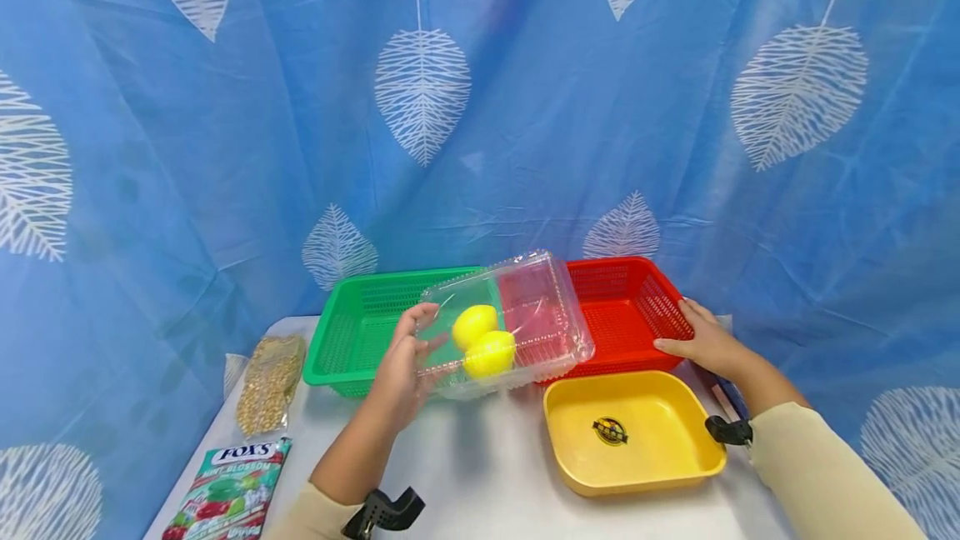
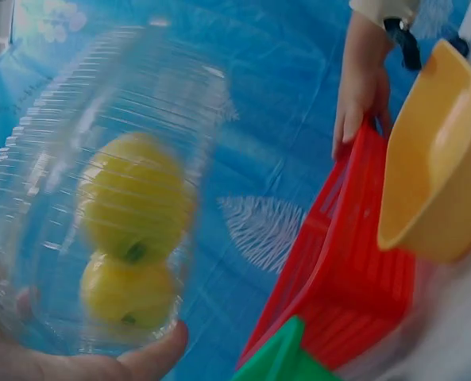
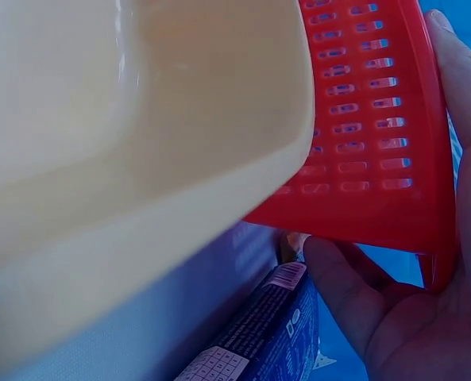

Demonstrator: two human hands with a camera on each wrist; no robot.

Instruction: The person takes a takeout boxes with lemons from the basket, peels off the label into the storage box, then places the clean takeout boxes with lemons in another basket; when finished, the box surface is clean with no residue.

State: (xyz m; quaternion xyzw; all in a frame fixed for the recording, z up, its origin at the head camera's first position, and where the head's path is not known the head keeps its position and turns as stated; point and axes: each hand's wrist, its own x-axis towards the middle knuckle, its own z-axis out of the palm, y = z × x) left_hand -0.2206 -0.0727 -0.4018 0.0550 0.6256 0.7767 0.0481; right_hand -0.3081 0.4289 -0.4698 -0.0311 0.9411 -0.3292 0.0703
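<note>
My left hand (image 1: 401,369) grips a clear plastic container (image 1: 547,323) by its left end, thumb along one edge in the left wrist view. Two yellow fruits (image 2: 132,198) lie together inside it. The container is raised and tilted above the green basket (image 1: 352,365) and the red basket (image 1: 611,327), overlapping both in the head view. At the red basket's right end, my right hand (image 1: 712,340) holds the rim near the corner, with the corner between thumb (image 3: 342,290) and fingers in the right wrist view.
A yellow tray (image 1: 637,432) with a dark round sticker stands in front of the red basket. A blue printed box (image 3: 279,333) lies under my right hand. At the left are a bag of tan kernels (image 1: 266,382) and a FOX'S candy bag (image 1: 228,490). A blue leaf-patterned curtain (image 1: 525,148) hangs behind.
</note>
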